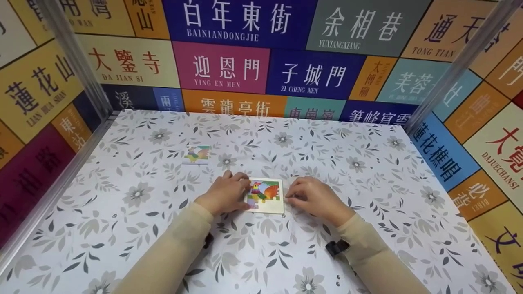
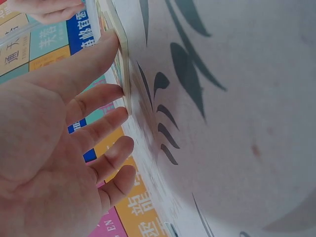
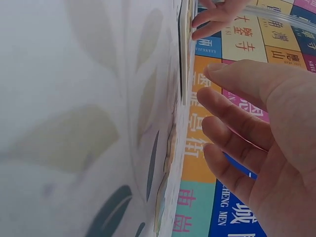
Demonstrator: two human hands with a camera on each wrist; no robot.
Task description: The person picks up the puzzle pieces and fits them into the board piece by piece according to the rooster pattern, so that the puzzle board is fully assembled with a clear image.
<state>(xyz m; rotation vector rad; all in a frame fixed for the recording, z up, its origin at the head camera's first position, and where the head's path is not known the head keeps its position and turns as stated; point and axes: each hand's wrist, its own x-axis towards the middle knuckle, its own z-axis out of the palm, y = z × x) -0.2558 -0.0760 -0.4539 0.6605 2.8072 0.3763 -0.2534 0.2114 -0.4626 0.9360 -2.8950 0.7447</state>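
A small jigsaw puzzle point(image 1: 263, 192) with a colourful rooster picture lies in a pale tray on the table; a bare cream area shows along its lower right. My left hand point(image 1: 229, 192) is at its left side, thumb near the lower corner and fingers near the upper one. In the left wrist view, the thumb and fingertips of the left hand point(image 2: 64, 123) rest along the edge of the puzzle tray point(image 2: 121, 44). My right hand point(image 1: 312, 198) is just right of the tray, fingers loosely bent. The right wrist view shows nothing between the right hand's point(image 3: 256, 123) fingers and thumb.
A small picture card point(image 1: 197, 155) with similar colours lies further back on the left. The floral-patterned table covering point(image 1: 163, 228) spreads around the hands. Panels with large Chinese lettering point(image 1: 229, 67) stand along the back and both sides.
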